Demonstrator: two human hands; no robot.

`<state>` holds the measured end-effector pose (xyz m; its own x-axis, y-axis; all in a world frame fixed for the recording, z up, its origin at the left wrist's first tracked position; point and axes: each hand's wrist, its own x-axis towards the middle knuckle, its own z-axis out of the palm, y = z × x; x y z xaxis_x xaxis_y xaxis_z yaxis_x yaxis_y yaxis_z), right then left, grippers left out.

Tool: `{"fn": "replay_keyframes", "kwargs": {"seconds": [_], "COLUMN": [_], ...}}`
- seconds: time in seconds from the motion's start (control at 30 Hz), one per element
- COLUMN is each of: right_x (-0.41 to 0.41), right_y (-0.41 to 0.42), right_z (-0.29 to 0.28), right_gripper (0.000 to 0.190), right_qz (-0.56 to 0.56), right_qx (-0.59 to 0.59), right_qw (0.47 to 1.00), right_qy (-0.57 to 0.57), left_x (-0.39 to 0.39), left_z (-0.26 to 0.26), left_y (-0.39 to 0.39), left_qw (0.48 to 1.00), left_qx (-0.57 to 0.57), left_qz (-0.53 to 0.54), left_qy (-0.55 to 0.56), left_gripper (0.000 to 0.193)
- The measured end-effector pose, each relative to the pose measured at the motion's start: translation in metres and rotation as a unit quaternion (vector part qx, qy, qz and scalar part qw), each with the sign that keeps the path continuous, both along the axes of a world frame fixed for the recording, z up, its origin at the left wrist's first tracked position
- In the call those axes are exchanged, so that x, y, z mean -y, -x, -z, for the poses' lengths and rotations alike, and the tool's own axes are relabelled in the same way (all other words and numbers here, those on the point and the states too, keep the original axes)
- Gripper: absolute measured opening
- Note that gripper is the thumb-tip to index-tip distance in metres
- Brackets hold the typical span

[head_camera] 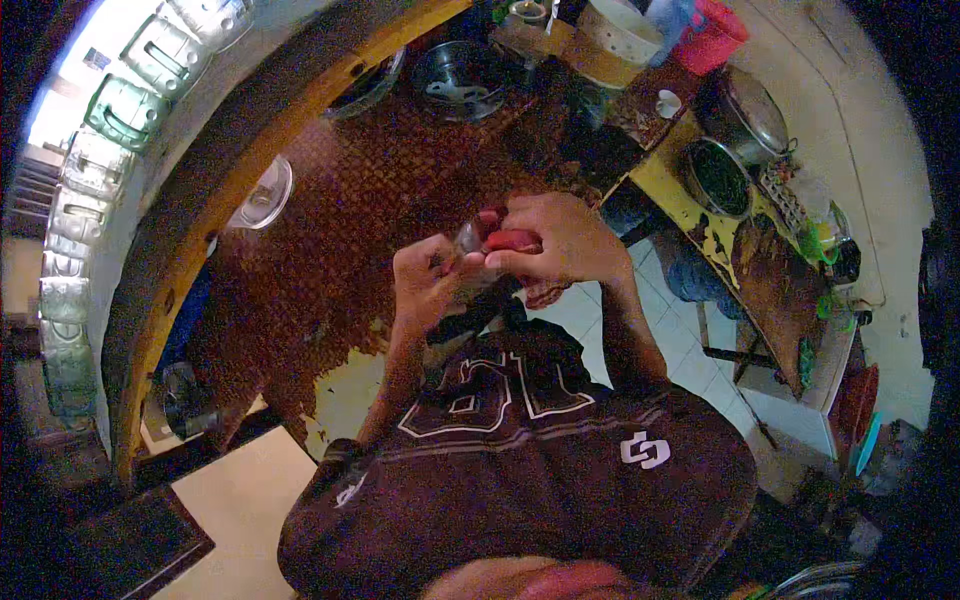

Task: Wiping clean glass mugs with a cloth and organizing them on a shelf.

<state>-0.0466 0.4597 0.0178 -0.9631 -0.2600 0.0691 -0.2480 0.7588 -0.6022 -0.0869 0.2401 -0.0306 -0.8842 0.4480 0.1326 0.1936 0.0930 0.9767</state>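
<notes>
My left hand [435, 277] and my right hand [566, 232] are close together over the near edge of a worn, dark red-brown patterned tabletop [360, 187]. Between the fingers of my right hand sits a small red object [514, 240]; its kind is too blurred to tell. A small greyish, shiny thing [469, 238] shows between the two hands, beside the fingertips of my left hand. The fingers of my left hand are curled, and what lies inside them is hidden. Dark cloth hangs just below the hands, in front of my shirt.
A clear round container [266, 193] stands at the table's left edge, a dark bowl [461, 79] at its far side. To the right, a side table holds a metal pot [716, 176] and a lidded pot [754, 112]. A red plastic container [709, 37] is at the top. Large plastic bottles [127, 112] line the left.
</notes>
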Motion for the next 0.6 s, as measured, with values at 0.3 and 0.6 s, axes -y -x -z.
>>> {"fn": "replay_keyframes", "kwargs": {"seconds": [0.3,0.6], "right_x": [-0.023,-0.025], "right_y": [0.022,0.031], "right_z": [0.003,0.008], "right_gripper": [0.048,0.043], "right_qz": [-0.168,-0.108], "right_qx": [-0.045,-0.065], "right_qw": [0.979,0.988], "right_qy": [0.104,0.087], "left_x": [-0.009,-0.028], "left_z": [0.001,0.003], "left_y": [0.014,0.018], "left_qw": [0.999,0.992], "left_qx": [0.032,-0.089], "left_qz": [0.007,-0.023], "left_qy": [0.009,0.089], "left_gripper": [0.048,0.047]}}
